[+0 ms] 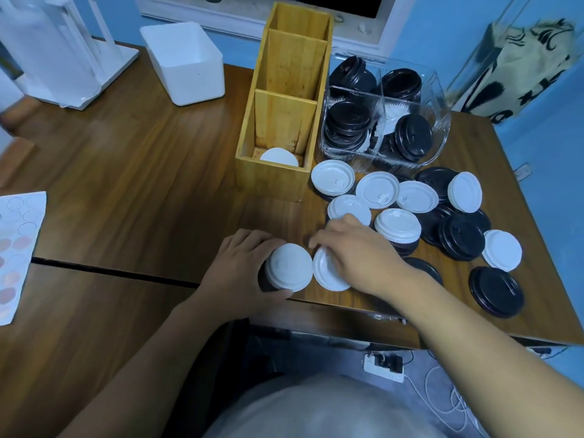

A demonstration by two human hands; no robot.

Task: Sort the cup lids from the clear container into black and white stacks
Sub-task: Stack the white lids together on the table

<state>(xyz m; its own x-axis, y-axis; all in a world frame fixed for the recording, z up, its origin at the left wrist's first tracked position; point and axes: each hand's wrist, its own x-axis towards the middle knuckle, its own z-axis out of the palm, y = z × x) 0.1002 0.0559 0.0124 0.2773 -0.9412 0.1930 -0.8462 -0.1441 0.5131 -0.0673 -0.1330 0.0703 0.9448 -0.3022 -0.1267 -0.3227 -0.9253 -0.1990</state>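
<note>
Head view: left hand (pixel 243 267) wrapped round white stack (pixel 289 267), dark lid under it. Right hand (pixel 354 248) fingertips pinching loose white lid (pixel 330 273) beside stack. More lids w/ mixed colors on table (pixel 142 153) & in clear box (pixel 384 128). Might slip, tip stack.

left hand (pixel 241 267): fingers curled in a grasp | right hand (pixel 354 251): palm down, fingers bent, touching down
</note>
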